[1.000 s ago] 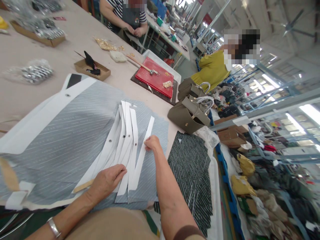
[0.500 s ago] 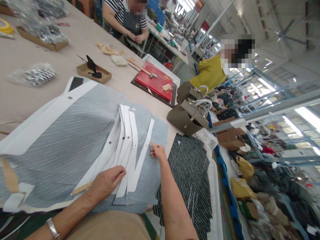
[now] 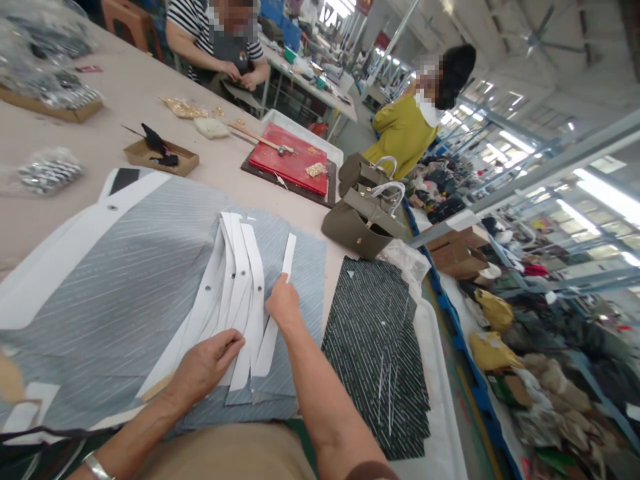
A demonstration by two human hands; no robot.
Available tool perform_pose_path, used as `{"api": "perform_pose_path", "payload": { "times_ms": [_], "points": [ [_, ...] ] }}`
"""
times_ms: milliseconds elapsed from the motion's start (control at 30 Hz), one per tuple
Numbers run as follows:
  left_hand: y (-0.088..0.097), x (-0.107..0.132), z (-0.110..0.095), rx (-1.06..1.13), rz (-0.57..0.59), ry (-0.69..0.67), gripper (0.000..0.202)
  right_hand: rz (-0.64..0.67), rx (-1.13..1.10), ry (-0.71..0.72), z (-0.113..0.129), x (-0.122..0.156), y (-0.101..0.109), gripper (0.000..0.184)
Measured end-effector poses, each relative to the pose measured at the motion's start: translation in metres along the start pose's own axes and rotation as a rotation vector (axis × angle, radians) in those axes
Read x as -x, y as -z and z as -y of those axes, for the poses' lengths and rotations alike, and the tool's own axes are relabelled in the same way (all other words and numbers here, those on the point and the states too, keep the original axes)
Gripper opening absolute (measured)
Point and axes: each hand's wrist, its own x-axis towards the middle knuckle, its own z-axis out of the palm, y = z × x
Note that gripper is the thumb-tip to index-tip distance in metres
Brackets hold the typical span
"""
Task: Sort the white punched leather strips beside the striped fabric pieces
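Several white strips with metal eyelets [image 3: 240, 248] lie fanned out on grey-blue sheets printed with pale lines [image 3: 125, 300]. My left hand [image 3: 207, 365] rests over the lower part of this fan, thumb and fingers pressed together; whatever is between them is too small to make out. To the right, a separate narrow white strip [image 3: 289, 250] lies on the sheet. My right hand [image 3: 284, 305] is closed over the middle of that strip, fingertips on it, hiding part of it. A wider white band with an eyelet [image 3: 75, 233] edges the sheets at the left.
Dark striped sheets [image 3: 373, 353] lie to the right, beside olive handbags [image 3: 363, 217]. Further back are a red board [image 3: 295, 163] with a hammer [image 3: 285, 149], a cardboard tray [image 3: 183, 157] and bagged hardware [image 3: 50, 173]. One person sits across the table; another stands beyond the bags.
My right hand has moved left from the sheet beside the narrow white strip onto the strip itself. The left hand stays over the fan. The view has turned slightly right.
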Motion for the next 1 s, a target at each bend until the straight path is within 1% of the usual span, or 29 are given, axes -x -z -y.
{"api": "perform_pose_path", "payload": {
  "times_ms": [100, 200, 300, 400, 467, 533, 567, 600, 633, 667, 700, 733, 767, 800, 833, 867, 900, 933, 1000],
  "points": [
    [-0.001, -0.001, 0.002, 0.035, 0.0, 0.017, 0.033, -0.038, -0.08, 0.01, -0.018, 0.001, 0.004, 0.065],
    [-0.002, -0.002, 0.008, 0.082, -0.001, 0.029, 0.036, -0.173, -0.244, -0.016, -0.058, 0.009, 0.017, 0.065],
    [0.0, 0.0, 0.01, 0.126, 0.019, -0.002, 0.041, -0.326, -0.361, -0.076, -0.117, 0.029, 0.042, 0.063],
    [0.004, 0.01, -0.001, 0.117, 0.007, -0.05, 0.044, -0.464, -0.401, -0.15, -0.191, 0.06, 0.069, 0.062],
    [0.008, 0.018, -0.013, 0.088, -0.045, -0.092, 0.045, -0.498, -0.401, -0.206, -0.242, 0.081, 0.083, 0.065],
    [0.013, 0.023, -0.026, 0.026, -0.132, -0.202, 0.047, -0.476, -0.34, -0.329, -0.284, 0.1, 0.091, 0.064],
    [0.015, 0.025, -0.031, -0.01, -0.167, -0.272, 0.047, -0.471, -0.286, -0.401, -0.297, 0.108, 0.094, 0.062],
    [0.017, 0.026, -0.036, -0.051, -0.194, -0.335, 0.046, -0.478, -0.229, -0.454, -0.304, 0.115, 0.095, 0.059],
    [0.019, 0.026, -0.04, -0.09, -0.214, -0.392, 0.046, -0.496, -0.189, -0.478, -0.303, 0.122, 0.095, 0.054],
    [0.02, 0.026, -0.043, -0.129, -0.231, -0.441, 0.045, -0.521, -0.184, -0.466, -0.294, 0.128, 0.095, 0.049],
    [0.022, 0.026, -0.045, -0.165, -0.241, -0.48, 0.045, -0.54, -0.224, -0.412, -0.277, 0.133, 0.093, 0.043],
    [0.022, 0.026, -0.047, -0.197, -0.246, -0.511, 0.046, -0.54, -0.302, -0.315, -0.254, 0.137, 0.09, 0.037],
    [0.023, 0.026, -0.048, -0.222, -0.245, -0.533, 0.046, -0.513, -0.417, -0.19, -0.227, 0.14, 0.086, 0.032],
    [0.023, 0.025, -0.049, -0.242, -0.244, -0.546, 0.048, -0.452, -0.529, -0.03, -0.196, 0.143, 0.082, 0.026],
    [0.023, 0.025, -0.049, -0.256, -0.239, -0.552, 0.049, -0.359, -0.603, 0.154, -0.165, 0.145, 0.077, 0.022],
    [0.023, 0.025, -0.049, -0.266, -0.237, -0.554, 0.05, -0.272, -0.638, 0.329, -0.135, 0.146, 0.072, 0.018],
    [0.023, 0.024, -0.049, -0.271, -0.236, -0.553, 0.051, -0.241, -0.66, 0.464, -0.109, 0.147, 0.068, 0.016],
    [0.024, 0.025, -0.049, -0.273, -0.236, -0.551, 0.052, -0.211, -0.655, 0.575, -0.087, 0.148, 0.064, 0.017],
    [0.026, 0.025, -0.049, -0.271, -0.234, -0.547, 0.052, -0.195, -0.621, 0.727, -0.057, 0.147, 0.058, 0.019]
  ]
}}
